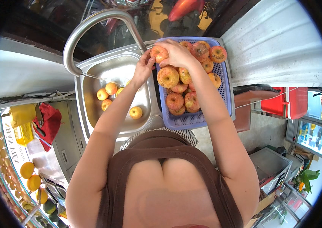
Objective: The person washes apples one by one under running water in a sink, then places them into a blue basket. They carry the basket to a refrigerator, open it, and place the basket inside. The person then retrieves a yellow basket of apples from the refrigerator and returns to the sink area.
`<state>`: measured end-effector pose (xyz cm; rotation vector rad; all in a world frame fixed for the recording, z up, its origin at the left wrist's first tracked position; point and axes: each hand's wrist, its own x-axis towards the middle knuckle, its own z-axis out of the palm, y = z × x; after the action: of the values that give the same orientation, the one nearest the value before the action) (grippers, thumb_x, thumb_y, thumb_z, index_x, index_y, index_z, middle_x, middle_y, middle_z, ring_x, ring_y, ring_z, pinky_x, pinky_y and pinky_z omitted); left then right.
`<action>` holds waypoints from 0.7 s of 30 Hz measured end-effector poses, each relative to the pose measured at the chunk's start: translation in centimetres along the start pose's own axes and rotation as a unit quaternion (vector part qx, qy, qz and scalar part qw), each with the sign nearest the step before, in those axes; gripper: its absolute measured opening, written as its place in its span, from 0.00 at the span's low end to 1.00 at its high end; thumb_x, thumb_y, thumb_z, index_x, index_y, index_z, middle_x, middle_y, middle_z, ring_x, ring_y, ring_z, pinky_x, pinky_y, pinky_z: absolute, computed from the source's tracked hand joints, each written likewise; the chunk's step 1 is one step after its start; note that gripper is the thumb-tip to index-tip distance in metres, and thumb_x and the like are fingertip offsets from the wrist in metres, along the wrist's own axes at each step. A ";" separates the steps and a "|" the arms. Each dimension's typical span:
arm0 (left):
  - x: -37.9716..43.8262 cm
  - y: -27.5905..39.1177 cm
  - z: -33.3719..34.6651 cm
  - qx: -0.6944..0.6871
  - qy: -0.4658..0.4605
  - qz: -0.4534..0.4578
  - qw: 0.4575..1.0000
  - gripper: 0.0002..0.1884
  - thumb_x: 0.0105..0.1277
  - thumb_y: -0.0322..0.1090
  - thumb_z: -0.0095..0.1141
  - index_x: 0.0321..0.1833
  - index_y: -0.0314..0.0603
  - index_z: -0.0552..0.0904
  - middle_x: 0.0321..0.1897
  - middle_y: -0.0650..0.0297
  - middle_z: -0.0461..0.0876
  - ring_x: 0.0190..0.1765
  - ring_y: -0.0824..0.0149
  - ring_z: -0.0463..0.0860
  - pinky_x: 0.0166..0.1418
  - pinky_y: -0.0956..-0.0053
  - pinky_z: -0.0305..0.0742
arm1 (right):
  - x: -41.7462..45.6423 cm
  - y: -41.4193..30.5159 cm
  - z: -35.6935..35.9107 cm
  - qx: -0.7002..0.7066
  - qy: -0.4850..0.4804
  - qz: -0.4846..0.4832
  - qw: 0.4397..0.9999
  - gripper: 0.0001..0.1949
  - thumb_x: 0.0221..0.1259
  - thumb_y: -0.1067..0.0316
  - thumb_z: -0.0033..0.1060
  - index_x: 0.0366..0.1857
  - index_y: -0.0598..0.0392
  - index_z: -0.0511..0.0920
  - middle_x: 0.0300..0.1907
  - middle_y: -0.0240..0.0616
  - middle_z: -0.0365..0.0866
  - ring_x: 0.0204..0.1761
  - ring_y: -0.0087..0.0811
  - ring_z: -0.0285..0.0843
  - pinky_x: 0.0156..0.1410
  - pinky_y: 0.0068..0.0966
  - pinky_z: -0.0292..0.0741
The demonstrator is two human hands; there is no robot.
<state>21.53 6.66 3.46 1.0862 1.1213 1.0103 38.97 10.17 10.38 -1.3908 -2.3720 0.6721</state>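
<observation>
A red-and-yellow apple point(158, 54) is held between both my hands over the back left corner of a lilac plastic basket point(201, 121). My left hand point(144, 67) touches the apple from the left with thumb and fingers. From above and the right, my right hand point(175, 53) curves around it. Many more apples, some with brown blemishes, fill the basket, such as a large yellowish apple point(167, 77) just below my hands. Several apples, one of them a yellow apple point(136, 113), lie in the stainless steel sink point(115, 64); my left forearm hides part of it.
A tall curved faucet point(101, 14) arches over the sink's left side, and a thin stream of water point(99, 78) seems to run from it. Corrugated metal sheeting point(269, 45) stands right of the basket. A red cloth point(48, 122) hangs at left, near a yellow basket point(24, 134).
</observation>
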 end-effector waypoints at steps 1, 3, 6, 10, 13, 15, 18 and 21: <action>0.1 0.0 0.0 -0.003 -0.002 -0.003 1.000 0.26 0.71 0.45 0.51 0.67 0.39 0.64 0.55 0.59 0.74 0.52 0.69 0.76 0.49 0.73 0.76 | -0.1 0.1 -0.1 0.031 -0.001 0.009 0.999 0.37 0.41 0.62 0.74 0.62 0.46 0.69 0.60 0.41 0.72 0.62 0.42 0.69 0.65 0.36 0.68; 0.3 0.0 -0.2 -0.009 -0.005 -0.009 1.000 0.26 0.70 0.44 0.52 0.66 0.40 0.65 0.56 0.59 0.73 0.52 0.69 0.76 0.49 0.73 0.77 | -0.4 0.5 -0.8 0.091 -0.003 0.029 0.995 0.33 0.48 0.66 0.69 0.64 0.47 0.68 0.60 0.41 0.72 0.62 0.41 0.70 0.67 0.34 0.66; 0.4 -0.3 -0.9 0.002 0.008 -0.020 1.000 0.26 0.70 0.43 0.53 0.65 0.39 0.65 0.57 0.57 0.73 0.53 0.68 0.76 0.49 0.72 0.77 | -1.3 1.3 -2.7 0.103 0.039 0.027 0.994 0.28 0.56 0.67 0.62 0.64 0.47 0.68 0.57 0.43 0.76 0.56 0.39 0.75 0.63 0.31 0.69; 0.5 0.6 -0.2 0.096 0.008 0.094 0.991 0.37 0.57 0.41 0.68 0.66 0.36 0.65 0.59 0.54 0.71 0.59 0.63 0.75 0.57 0.67 0.76 | -3.6 4.8 -5.7 0.039 0.103 0.115 0.987 0.26 0.53 0.68 0.61 0.60 0.51 0.72 0.55 0.49 0.76 0.55 0.45 0.75 0.61 0.35 0.70; 1.2 1.1 0.0 0.210 -0.010 0.127 0.969 0.41 0.50 0.39 0.73 0.65 0.35 0.66 0.58 0.53 0.72 0.58 0.61 0.76 0.58 0.67 0.76 | -4.5 5.9 -6.7 -0.052 -0.039 0.158 0.985 0.31 0.47 0.64 0.67 0.61 0.49 0.71 0.56 0.46 0.75 0.57 0.46 0.73 0.63 0.36 0.70; 0.7 2.6 0.6 0.213 -0.009 0.106 0.971 0.41 0.50 0.39 0.72 0.66 0.37 0.65 0.56 0.55 0.74 0.53 0.62 0.79 0.52 0.69 0.79 | -4.8 6.5 -5.7 -0.120 -0.026 0.151 0.981 0.34 0.43 0.63 0.70 0.61 0.48 0.71 0.58 0.44 0.73 0.58 0.47 0.70 0.64 0.36 0.69; 0.6 3.1 0.6 0.229 0.006 0.079 0.970 0.40 0.49 0.39 0.73 0.65 0.39 0.67 0.54 0.56 0.77 0.48 0.63 0.81 0.49 0.71 0.80 | -4.8 7.0 -4.7 -0.151 -0.012 0.151 0.977 0.37 0.40 0.63 0.72 0.63 0.46 0.69 0.60 0.42 0.70 0.61 0.48 0.67 0.66 0.37 0.68; 0.4 3.6 0.8 0.244 0.020 0.063 0.968 0.39 0.48 0.39 0.73 0.63 0.38 0.69 0.53 0.56 0.77 0.46 0.63 0.82 0.48 0.71 0.80 | -5.0 7.4 -4.3 -0.148 0.000 0.150 0.977 0.38 0.40 0.64 0.72 0.64 0.46 0.68 0.61 0.41 0.69 0.62 0.49 0.65 0.67 0.37 0.67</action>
<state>22.16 7.61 7.00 1.5500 1.3907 0.8757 48.84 9.93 9.88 -1.9007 -2.3568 0.3964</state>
